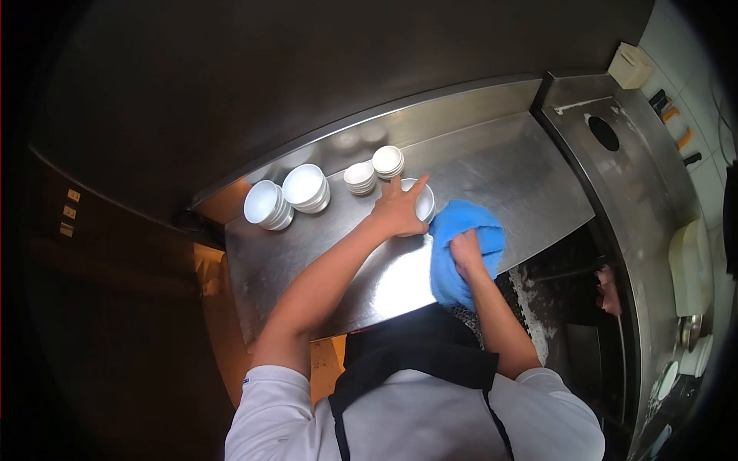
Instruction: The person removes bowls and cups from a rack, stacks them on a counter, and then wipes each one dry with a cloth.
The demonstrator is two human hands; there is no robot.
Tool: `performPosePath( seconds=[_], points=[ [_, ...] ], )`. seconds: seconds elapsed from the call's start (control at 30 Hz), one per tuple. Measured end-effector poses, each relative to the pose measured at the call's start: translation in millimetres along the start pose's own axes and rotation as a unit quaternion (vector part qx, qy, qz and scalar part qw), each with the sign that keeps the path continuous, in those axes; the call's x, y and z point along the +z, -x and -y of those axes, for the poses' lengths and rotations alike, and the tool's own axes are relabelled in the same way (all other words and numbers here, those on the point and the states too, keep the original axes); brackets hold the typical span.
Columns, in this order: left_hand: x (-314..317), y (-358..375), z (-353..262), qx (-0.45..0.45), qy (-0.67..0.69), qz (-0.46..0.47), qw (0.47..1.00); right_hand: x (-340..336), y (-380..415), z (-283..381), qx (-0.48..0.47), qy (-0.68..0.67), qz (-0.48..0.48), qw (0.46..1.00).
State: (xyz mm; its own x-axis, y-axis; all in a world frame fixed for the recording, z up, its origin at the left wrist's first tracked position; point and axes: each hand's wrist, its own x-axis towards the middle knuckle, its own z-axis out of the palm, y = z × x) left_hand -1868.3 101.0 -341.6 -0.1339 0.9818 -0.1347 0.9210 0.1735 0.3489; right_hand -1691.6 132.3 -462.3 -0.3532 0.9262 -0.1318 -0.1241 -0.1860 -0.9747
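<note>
On the steel counter point(492, 173), my left hand point(400, 209) reaches over a white bowl point(425, 201), its fingers spread around the rim and side. My right hand point(467, 253) is closed in a blue cloth point(444, 265), just right of that bowl. Behind my left hand stand two short stacks of small white cups, one point(359, 178) beside the other point(388, 160). Farther left are two stacks of larger white bowls, one point(264, 203) at the far left and one point(305, 186) next to it.
A raised metal ledge point(461, 110) runs along the counter's back. To the right is a steel surface with a round hole point(603, 134). Knives point(684, 138) hang on the tiled wall. A dark open space with a pink cloth point(608, 290) lies at the lower right.
</note>
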Motion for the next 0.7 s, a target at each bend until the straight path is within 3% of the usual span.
performPosePath(
  seconds=[0.1, 0.23, 0.43, 0.53, 0.7],
  points=[
    [1, -11, 10, -0.006, 0.035, 0.031, 0.999, 22, -7, 11, -0.096, 0.131, -0.007, 0.987],
    [-3, -15, 18, -0.007, 0.071, 0.057, 0.996, 24, -19, 11, -0.052, 0.104, 0.015, 0.993],
    [-15, -10, 7, 0.007, 0.075, 0.07, 0.995, 21, -20, 15, -0.09, 0.134, 0.054, 0.985],
    [-7, -14, 14, 0.03, 0.081, 0.035, 0.996, 22, -25, 5, -0.11, 0.154, 0.025, 0.982],
    [-34, -12, -2, 0.038, 0.172, 0.028, 0.984, 19, -26, 7, -0.159, 0.204, 0.028, 0.966]
  ],
)
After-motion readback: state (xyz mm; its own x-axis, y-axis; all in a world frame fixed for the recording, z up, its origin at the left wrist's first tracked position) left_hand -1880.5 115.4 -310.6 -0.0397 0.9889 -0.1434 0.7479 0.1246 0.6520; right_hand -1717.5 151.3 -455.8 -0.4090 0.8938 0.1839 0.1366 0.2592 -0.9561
